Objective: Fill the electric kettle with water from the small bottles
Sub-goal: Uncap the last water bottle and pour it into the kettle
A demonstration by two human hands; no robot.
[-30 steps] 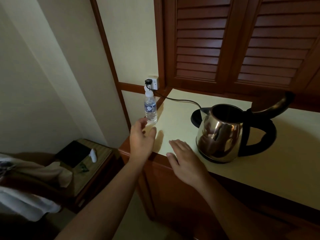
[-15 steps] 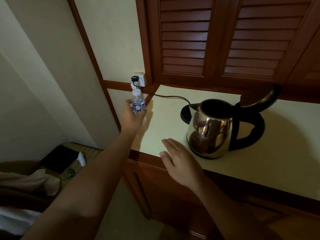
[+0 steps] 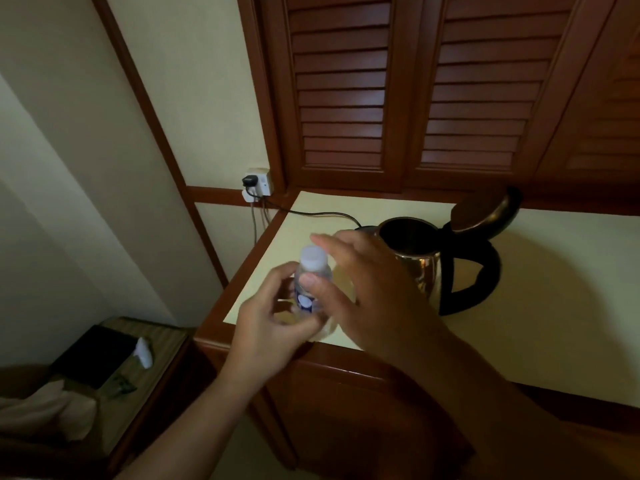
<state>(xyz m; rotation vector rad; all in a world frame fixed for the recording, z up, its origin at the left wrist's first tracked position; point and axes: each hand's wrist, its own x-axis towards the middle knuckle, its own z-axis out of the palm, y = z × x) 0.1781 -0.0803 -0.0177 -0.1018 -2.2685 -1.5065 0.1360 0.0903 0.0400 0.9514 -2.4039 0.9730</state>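
Observation:
A small clear water bottle [image 3: 309, 285] with a white cap and a blue label is held upright above the counter's near left corner. My left hand [image 3: 266, 320] is shut around its lower body. My right hand [image 3: 367, 289] is beside the bottle's upper part, fingers spread, thumb resting against the bottle just under the cap. The cap is on. Right of the hands stands a shiny steel electric kettle [image 3: 427, 271] with a black handle, its lid [image 3: 485, 213] flipped up and its mouth open. My right hand hides part of the kettle's left side.
The kettle stands on a cream countertop [image 3: 554, 323] with a wooden front edge. Its black cord [image 3: 322, 213] runs to a wall socket [image 3: 258, 183] at the back left. Louvred wooden doors rise behind. A low side table [image 3: 114, 358] with a dark object and tissue sits lower left.
My left hand has lifted the bottle from the back left of the counter and brought it nearer. My right hand left the counter edge and rose to the bottle's top.

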